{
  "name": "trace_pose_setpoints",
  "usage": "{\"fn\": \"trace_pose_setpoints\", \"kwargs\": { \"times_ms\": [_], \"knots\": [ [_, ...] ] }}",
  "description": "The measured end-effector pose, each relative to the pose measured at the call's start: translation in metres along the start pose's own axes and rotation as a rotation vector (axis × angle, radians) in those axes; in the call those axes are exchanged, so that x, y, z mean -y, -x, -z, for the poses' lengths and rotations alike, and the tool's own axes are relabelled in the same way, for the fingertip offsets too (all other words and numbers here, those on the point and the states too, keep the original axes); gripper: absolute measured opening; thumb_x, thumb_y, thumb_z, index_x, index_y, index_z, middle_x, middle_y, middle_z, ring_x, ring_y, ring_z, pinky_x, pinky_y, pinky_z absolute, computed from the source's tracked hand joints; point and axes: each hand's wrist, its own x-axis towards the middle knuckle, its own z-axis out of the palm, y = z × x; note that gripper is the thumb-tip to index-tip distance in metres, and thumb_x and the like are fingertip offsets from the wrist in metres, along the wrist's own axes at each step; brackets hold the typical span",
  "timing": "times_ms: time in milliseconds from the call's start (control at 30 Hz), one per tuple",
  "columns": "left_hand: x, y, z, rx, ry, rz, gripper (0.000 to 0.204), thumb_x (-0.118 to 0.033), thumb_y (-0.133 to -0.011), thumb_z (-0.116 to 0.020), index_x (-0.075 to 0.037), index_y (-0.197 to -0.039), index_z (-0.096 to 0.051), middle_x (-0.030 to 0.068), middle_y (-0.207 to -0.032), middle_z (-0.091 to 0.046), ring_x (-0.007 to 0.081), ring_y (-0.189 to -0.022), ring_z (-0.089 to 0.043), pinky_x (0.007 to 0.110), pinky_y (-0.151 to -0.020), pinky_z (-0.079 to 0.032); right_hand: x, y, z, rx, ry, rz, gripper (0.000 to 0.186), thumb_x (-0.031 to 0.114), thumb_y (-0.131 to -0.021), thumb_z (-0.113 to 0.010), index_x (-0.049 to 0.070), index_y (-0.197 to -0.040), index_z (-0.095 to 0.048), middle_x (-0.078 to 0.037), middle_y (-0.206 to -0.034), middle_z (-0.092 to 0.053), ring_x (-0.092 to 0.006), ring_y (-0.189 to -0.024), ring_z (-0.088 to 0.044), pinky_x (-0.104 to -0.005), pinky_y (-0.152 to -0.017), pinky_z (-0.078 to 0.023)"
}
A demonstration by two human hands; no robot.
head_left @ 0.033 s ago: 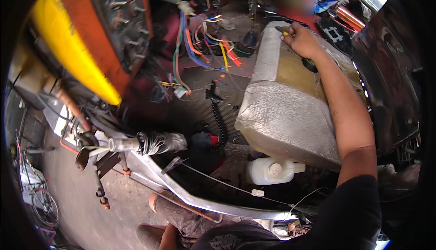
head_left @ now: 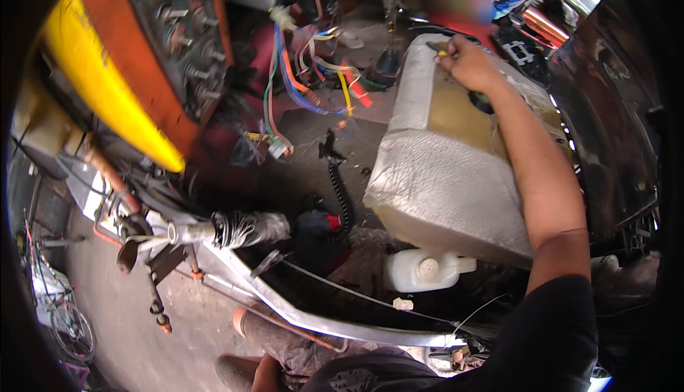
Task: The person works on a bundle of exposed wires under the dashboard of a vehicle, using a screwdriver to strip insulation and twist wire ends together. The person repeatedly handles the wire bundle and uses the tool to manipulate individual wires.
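Inside a stripped vehicle cabin with a bare floor (head_left: 313,171), a white bottle (head_left: 420,269) lies nearest. The right arm stretches out straight over the worn seat cushion (head_left: 434,178); the right hand (head_left: 467,63) pinches a small yellow-tipped tool (head_left: 439,50) at the cushion's far edge, beside loose coloured wires (head_left: 313,79).

We count one hand (head_left: 467,63) in view, w/ one small yellow-handled tool (head_left: 440,51) in its fingers. One seat cushion (head_left: 442,171), wrapped in clear plastic. One white plastic jug (head_left: 420,269) just below it. One coiled black cable (head_left: 340,194). One bundle of loose wires (head_left: 306,79), approx. five colours: blue, orange, green, yellow, white. One orange-and-yellow panel (head_left: 114,86), one cluster of knobs on it, too blurred to count. One silver curved frame bar (head_left: 320,317). One foil-wrapped lever (head_left: 242,230). One bicycle (head_left: 60,306) on the floor, lower left.
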Motion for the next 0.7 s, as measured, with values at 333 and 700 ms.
{"fn": "trace_pose_setpoints", "kwargs": {
  "times_ms": [333,700],
  "knots": [
    [-0.076,-0.051,0.039,-0.034,-0.088,-0.157,0.037,-0.026,-0.102,-0.068,-0.006,-0.133,-0.073,0.0201,-0.134,-0.073,0.0347,-0.122,-0.069,0.045,-0.107,-0.052,0.045,0.030,0.128,0.038,0.066,-0.127,0.044,0.038,-0.095,-0.077,0.007,-0.124,-0.067,-0.021,-0.125,-0.071,-0.0436,-0.121,-0.067,-0.0534,-0.103,-0.054],
    [-0.092,-0.050,0.054,-0.058,-0.094,-0.178,0.038,-0.027,-0.102,-0.068,-0.005,-0.133,-0.072,0.0207,-0.135,-0.073,0.0350,-0.122,-0.069,0.045,-0.108,-0.051,0.054,0.046,0.146,0.047,0.059,-0.162,0.044,0.037,-0.096,-0.077,0.008,-0.128,-0.067,-0.020,-0.128,-0.069,-0.0413,-0.125,-0.064,-0.0514,-0.107,-0.052]
  ]
}}
